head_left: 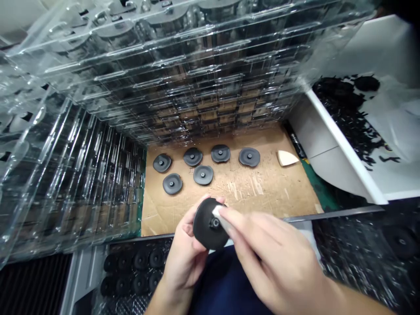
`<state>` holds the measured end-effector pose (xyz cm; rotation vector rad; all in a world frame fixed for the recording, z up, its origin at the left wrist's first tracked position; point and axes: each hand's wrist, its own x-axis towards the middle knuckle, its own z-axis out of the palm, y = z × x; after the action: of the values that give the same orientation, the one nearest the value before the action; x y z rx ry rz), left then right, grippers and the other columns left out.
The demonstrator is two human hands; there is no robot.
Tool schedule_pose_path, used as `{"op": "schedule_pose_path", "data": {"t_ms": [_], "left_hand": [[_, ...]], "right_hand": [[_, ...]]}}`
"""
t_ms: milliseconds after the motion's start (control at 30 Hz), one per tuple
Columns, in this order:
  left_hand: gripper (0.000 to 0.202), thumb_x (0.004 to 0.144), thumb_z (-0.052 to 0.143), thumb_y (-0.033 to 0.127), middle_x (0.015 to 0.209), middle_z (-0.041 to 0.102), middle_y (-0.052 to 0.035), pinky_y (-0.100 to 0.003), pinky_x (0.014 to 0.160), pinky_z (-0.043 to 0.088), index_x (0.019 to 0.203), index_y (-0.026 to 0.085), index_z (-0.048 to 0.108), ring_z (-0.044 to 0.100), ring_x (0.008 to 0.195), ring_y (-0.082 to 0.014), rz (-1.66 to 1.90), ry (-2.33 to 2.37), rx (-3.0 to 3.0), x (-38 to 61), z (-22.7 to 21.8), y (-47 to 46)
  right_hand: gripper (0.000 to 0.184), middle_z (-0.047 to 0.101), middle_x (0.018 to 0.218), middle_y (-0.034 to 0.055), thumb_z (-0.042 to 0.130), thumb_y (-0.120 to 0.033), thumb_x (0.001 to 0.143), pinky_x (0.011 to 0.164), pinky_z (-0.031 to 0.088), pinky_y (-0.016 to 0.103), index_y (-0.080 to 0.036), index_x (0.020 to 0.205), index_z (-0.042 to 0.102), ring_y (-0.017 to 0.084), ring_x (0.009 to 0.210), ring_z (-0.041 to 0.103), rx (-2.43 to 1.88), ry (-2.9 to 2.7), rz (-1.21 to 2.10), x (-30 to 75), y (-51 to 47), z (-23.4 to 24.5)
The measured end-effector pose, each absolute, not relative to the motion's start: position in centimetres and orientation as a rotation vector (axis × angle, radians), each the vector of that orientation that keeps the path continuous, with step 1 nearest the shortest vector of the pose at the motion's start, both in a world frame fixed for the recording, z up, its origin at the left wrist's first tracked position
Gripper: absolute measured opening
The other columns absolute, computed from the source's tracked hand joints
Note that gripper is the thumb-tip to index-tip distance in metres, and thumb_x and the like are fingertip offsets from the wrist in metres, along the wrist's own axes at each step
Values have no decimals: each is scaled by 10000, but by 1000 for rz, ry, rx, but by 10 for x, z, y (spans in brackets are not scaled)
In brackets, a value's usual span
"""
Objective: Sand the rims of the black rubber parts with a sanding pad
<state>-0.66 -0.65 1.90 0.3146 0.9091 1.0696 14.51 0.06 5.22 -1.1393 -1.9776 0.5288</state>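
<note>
My left hand holds a round black disc upright by its edge, over the near edge of the brown board. My right hand reaches in from the right, and its fingertips press on the small hub at the disc's centre. Several more black discs lie flat in two rows farther back on the board. A pale wedge-shaped piece lies on the board at the right.
Stacks of clear plastic trays rise behind and to the left of the board. A white bin at the right holds small black parts. Trays of black discs sit below the board at the left and at the right.
</note>
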Motion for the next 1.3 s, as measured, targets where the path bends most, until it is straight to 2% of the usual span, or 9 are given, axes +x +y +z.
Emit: {"op": "schedule_pose_path", "data": {"t_ms": [200,333,500,600,700,867,967,1133,1300], "left_hand": [[521,510,828,366,1063,692,8,-280,849,505,1004,299,674,650,945,-198,1091,807,179,-3,22,-6],[479,572,802,347,1101,682,12,-274,888,492,1029,298,667,640,1001,-211,1105,744,201,-4,21,-4],[542,588,784,374,1156,659,-17,-339,967,456,1104,307,633,633,1021,-233,1099,724,217,-5,19,-5],[500,615,787,299,1130,674,-16,-240,886,493,1092,281,639,639,998,-188,1107,742,219,-1,20,-7],[434,653,767,236,1063,692,-2,-168,829,490,1067,269,643,633,980,-141,1081,841,199,0,21,-10],[504,580,808,211,1059,675,-3,-283,865,501,1050,265,636,633,971,-201,1091,924,227,-2,16,-11],[599,550,827,284,1045,684,-55,-324,892,492,1107,224,615,620,1014,-247,1008,929,219,2,16,-10],[420,588,800,171,994,711,6,-255,848,510,980,254,673,656,941,-183,1037,816,177,-1,17,-9],[556,568,804,173,1082,692,-32,-207,832,507,1093,239,631,642,961,-164,1014,827,158,-4,3,-12]], "right_hand": [[193,718,919,10,589,-203,825,644,538,182,-238,988,687,135,768,670,-1173,-1548,1423,163,-9,45],[246,703,784,23,585,-338,837,387,420,160,-233,1044,666,92,487,565,-1318,-1067,1586,173,-7,22],[250,700,881,30,589,-336,839,437,451,179,-248,1064,655,123,606,613,-1404,-1085,1373,177,-3,17],[273,679,1048,2,560,-224,859,631,513,215,-298,1117,613,147,816,642,-1366,-1428,1012,165,-1,38],[316,685,1010,79,511,-144,860,738,500,314,-148,1171,569,189,835,626,-1128,-1830,657,147,1,57],[224,694,844,42,442,-108,877,656,481,282,-128,1008,623,150,702,602,-960,-2115,903,133,12,61],[231,691,866,76,436,-122,881,689,472,318,-98,1018,621,177,748,602,-1044,-2036,717,131,17,58],[237,668,790,46,445,-77,860,652,459,284,-106,1023,616,143,682,569,-903,-2076,834,145,7,60],[218,631,723,11,478,-90,865,608,411,273,-150,1015,624,135,636,532,-1271,-2076,737,161,1,62]]}}
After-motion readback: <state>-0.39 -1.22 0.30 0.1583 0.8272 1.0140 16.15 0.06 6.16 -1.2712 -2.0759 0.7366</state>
